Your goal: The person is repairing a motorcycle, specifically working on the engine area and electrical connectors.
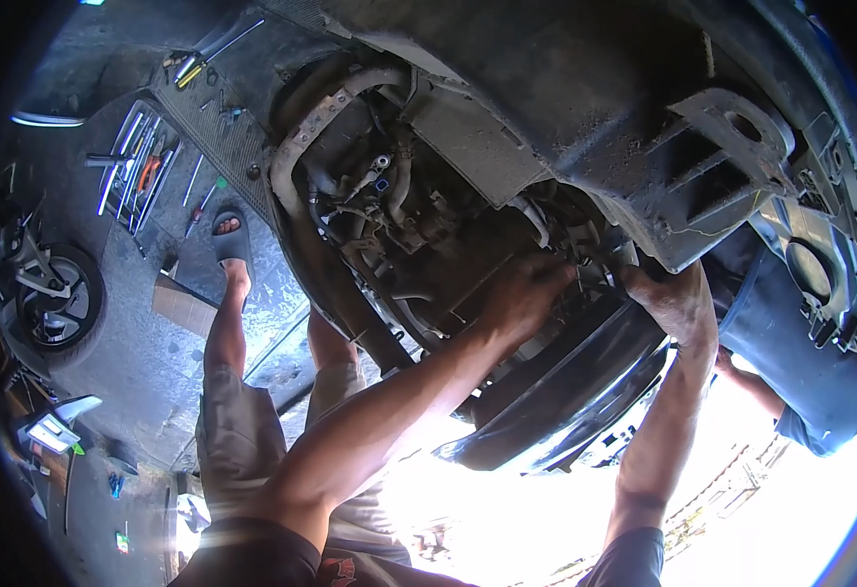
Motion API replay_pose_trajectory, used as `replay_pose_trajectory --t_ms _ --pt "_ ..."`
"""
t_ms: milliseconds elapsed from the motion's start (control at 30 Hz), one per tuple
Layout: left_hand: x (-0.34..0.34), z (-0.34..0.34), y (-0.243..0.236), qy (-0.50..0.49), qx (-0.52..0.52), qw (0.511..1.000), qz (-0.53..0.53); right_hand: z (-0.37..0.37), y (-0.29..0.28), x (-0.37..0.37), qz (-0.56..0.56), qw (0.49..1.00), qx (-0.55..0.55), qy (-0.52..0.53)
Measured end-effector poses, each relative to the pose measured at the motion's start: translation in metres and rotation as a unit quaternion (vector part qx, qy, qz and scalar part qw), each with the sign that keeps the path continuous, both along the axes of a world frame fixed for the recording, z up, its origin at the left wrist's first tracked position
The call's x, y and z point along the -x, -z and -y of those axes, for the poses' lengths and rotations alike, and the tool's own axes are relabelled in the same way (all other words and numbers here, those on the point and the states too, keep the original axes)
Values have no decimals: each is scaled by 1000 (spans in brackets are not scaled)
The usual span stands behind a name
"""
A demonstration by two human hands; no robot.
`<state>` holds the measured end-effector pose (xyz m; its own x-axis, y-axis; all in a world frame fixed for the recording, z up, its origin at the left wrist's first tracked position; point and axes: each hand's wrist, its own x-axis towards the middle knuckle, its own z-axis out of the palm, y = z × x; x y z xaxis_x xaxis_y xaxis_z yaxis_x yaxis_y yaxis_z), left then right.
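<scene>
My left hand (536,289) reaches into the dark underside of a vehicle, fingers curled at small metal parts (587,262); what they hold is too shadowed to make out. My right hand (671,303) is closed beside it at the edge of the dark plastic panel (624,127), its fingertips hidden among the parts. Left of my hands, the open cavity shows hoses, wiring and a curved metal tube (326,117). A glossy black body panel (536,401) lies just below my forearms' reach, between them.
At left on the floor are long wrenches and pliers (150,171), screwdrivers (192,68), cardboard (179,308) and a motorcycle wheel (57,298). My sandalled foot (231,240) is beside them. Another person in blue (800,362) is at right, near a bracketed plastic part (820,264).
</scene>
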<state>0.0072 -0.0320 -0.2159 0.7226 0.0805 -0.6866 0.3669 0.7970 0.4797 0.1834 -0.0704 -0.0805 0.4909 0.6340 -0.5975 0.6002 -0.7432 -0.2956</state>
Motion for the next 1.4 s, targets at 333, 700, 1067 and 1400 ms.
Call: replay_pose_trajectory --t_ms 333,700,1067,1400 --pt "-1 12 -12 -84 -140 986 -27 -16 -8 11 -26 993 -6 114" --pt "3 13 -2 -90 -134 985 64 -9 4 3 7 1000 -20 -16" --pt "12 0 -7 -16 -70 997 39 -9 4 11 17 995 -76 66" --pt "6 0 -13 -10 127 991 45 -12 -15 9 -39 993 -37 109"
